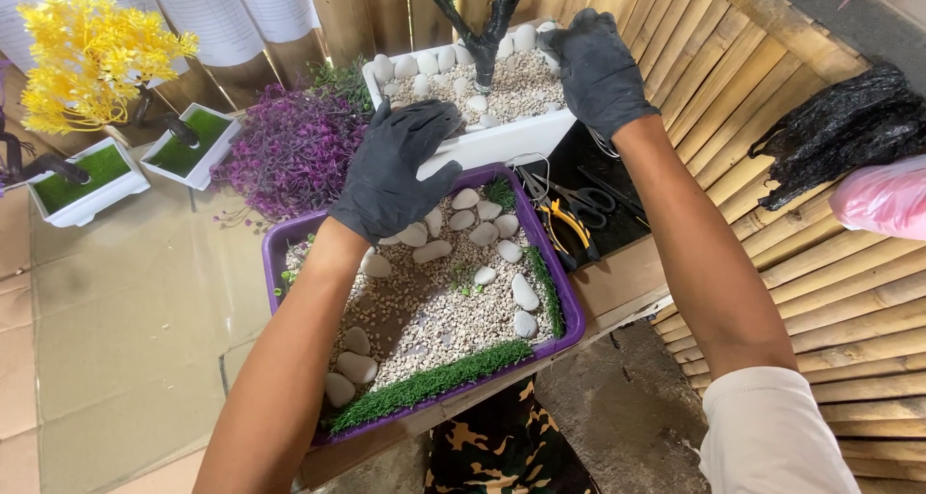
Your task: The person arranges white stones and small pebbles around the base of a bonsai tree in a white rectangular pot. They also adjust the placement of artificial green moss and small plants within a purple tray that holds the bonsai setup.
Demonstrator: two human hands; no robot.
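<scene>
Left hand [397, 171], in a black rubbery glove, is curled over the near long edge of the white rectangular plastic planter [492, 142], fingers hooked onto the rim so it's gripping that side. Right hand [598, 69], same kind of black glove, is clamped on the far right corner of that planter, fingers wrapped over the rim there. So the planter sits right between the two hands, held at both ends, just behind and partly above the back edge of the purple rectangular plastic tray [569, 311]. The planter is filled with fine pale gravel [516, 84], has smooth white pebbles [405, 67] lined along its edges, and a black wrapped tree trunk [482, 45] stands up out of the middle. The purple tray below the left wrist has the same gravel, scattered white oval stones [526, 291] and a strip of green fake grass [434, 383] along its near edge. Just right of the tray, under the right forearm, there are yellow-handled pliers [569, 222] and black-handled scissors [588, 200] on a dark board. Off to the left: a bushy purple artificial plant [289, 151], a yellow artificial tree [92, 55], and two small white pots with green tops [188, 147]. Bamboo slat wall [772, 98] on the right, with a black plastic bag [839, 132] against it.
</scene>
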